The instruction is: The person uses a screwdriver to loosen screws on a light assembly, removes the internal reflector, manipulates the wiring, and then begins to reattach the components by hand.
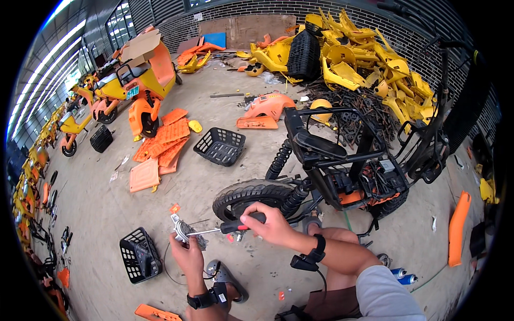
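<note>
My right hand (273, 226) is closed around the black-and-red handle of a screwdriver (231, 227), whose metal shaft points left. The tip meets, or nearly meets, a small grey part with a clear-looking rounded face (183, 229); I cannot tell exactly what it is. That part is pinched in the fingers of my left hand (187, 255), with a thin dark cable hanging below it. Just beyond my hands lies the rear wheel (251, 199) of a stripped black scooter frame (342, 158). Black straps with small devices sit on both my wrists.
Black plastic baskets (140, 255) (219, 147) stand on the concrete floor. Orange panels (163, 142) lie ahead to the left, near parked yellow-orange scooters (152, 80). A heap of yellow panels (369, 64) fills the far right. Blue spray cans (407, 279) lie by my right leg.
</note>
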Demonstrator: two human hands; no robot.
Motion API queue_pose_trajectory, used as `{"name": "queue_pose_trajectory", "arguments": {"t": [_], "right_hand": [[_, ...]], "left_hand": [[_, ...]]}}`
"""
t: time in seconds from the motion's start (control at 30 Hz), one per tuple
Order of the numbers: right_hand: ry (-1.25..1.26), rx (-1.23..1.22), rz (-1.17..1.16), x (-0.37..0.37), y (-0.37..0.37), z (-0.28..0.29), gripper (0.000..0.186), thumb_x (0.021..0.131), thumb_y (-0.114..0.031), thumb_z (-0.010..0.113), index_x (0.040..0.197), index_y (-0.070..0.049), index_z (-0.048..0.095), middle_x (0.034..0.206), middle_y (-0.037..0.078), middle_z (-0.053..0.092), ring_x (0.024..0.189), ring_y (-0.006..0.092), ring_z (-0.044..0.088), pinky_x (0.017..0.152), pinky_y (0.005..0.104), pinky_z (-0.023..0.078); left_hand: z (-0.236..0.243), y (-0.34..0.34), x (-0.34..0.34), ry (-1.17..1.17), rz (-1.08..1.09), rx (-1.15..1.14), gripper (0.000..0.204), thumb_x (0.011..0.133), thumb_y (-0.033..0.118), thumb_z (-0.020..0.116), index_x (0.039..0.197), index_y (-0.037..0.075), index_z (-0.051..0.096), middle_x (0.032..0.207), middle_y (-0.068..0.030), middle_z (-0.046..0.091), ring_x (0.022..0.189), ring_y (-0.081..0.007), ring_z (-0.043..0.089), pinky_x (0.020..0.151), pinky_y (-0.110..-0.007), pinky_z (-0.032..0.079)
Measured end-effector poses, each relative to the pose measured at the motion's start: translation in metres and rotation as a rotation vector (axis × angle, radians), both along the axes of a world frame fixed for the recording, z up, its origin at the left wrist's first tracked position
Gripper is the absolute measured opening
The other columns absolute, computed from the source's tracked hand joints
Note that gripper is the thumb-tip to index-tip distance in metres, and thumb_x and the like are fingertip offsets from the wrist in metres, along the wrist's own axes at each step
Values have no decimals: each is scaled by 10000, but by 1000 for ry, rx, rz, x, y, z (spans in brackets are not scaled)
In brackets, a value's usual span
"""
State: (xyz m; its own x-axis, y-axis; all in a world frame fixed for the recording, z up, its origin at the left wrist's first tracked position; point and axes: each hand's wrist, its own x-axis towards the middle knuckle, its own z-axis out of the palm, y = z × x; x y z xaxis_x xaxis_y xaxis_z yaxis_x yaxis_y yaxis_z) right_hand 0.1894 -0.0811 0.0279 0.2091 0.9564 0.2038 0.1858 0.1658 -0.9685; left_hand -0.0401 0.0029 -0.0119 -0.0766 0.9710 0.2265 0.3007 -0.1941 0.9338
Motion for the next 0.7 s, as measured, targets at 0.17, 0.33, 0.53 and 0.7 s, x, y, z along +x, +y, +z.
{"name": "queue_pose_trajectory", "arguments": {"t": [0.17, 0.33, 0.53, 0.7], "right_hand": [[-477, 465, 21, 3, 1, 15, 335, 796, -236, 790, 969, 2, 629, 787, 48, 666, 684, 76, 621, 604, 256, 503], [48, -51, -13, -8, 2, 9, 302, 834, -233, 758, 943, 14, 624, 684, 20, 641, 594, 63, 588, 525, 244, 462], [32, 18, 20, -8, 2, 1, 363, 816, -254, 776, 1026, -9, 610, 755, 39, 647, 639, 98, 599, 576, 263, 482], [-357, 346, -1, 10, 4, 6, 294, 803, -232, 779, 971, -39, 634, 779, 64, 644, 679, 167, 656, 600, 311, 500]], "left_hand": [[7, 0, -4, 4, -32, -24, 253, 854, -33, 623, 1063, -6, 483, 785, -93, 623, 649, -117, 590, 564, -270, 450], [10, -3, -3, 161, 40, 33, 257, 859, -38, 602, 1081, -5, 475, 754, -78, 602, 630, -110, 561, 560, -273, 441], [10, 1, -8, 57, 20, -18, 269, 870, -35, 599, 1100, -1, 465, 742, -63, 585, 610, -96, 524, 534, -263, 414], [14, -3, -4, 163, -16, -56, 266, 870, -29, 609, 1098, -3, 476, 731, -52, 578, 603, -89, 501, 528, -263, 403]]}}
